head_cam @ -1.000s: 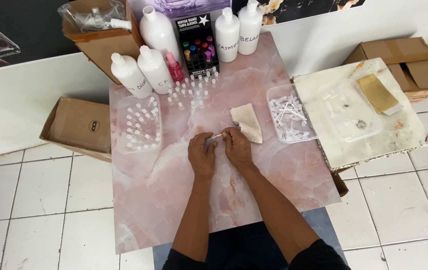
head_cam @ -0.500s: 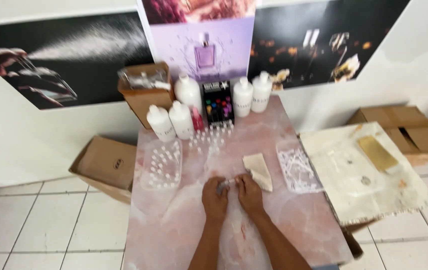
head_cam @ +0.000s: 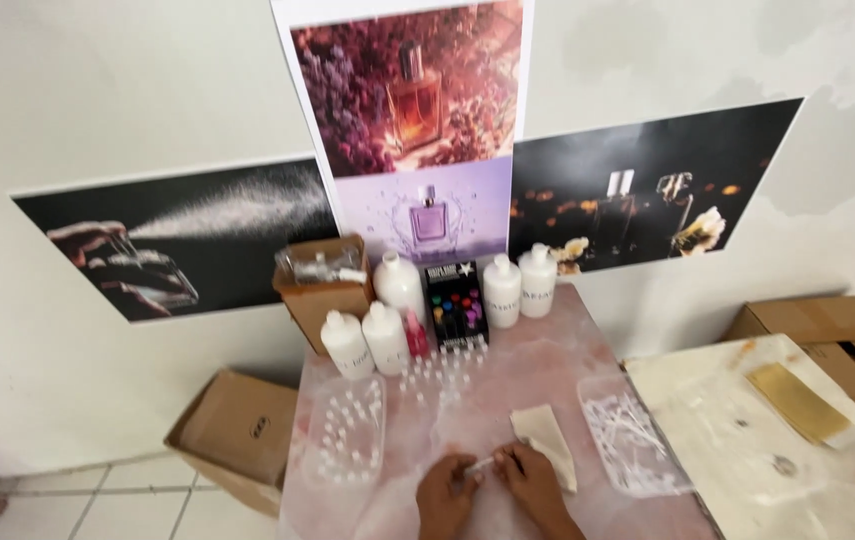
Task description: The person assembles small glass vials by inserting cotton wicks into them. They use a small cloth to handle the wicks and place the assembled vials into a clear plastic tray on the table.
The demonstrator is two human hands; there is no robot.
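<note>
Low on the pink table [head_cam: 557, 370], both hands meet on a small clear vial [head_cam: 480, 465]; left hand [head_cam: 444, 495] pinches its 8 o'clock end, right hand [head_cam: 527, 480] its 2 o'clock end, long axis between them; cloth [head_cam: 545, 433] lies just at 1 o'clock; loose vials [head_cam: 437, 380] at 12; trays [head_cam: 347, 430] flank them.

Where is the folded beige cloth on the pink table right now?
In the head view, the beige cloth lies just right of the right hand, left of the plastic tray.
</note>
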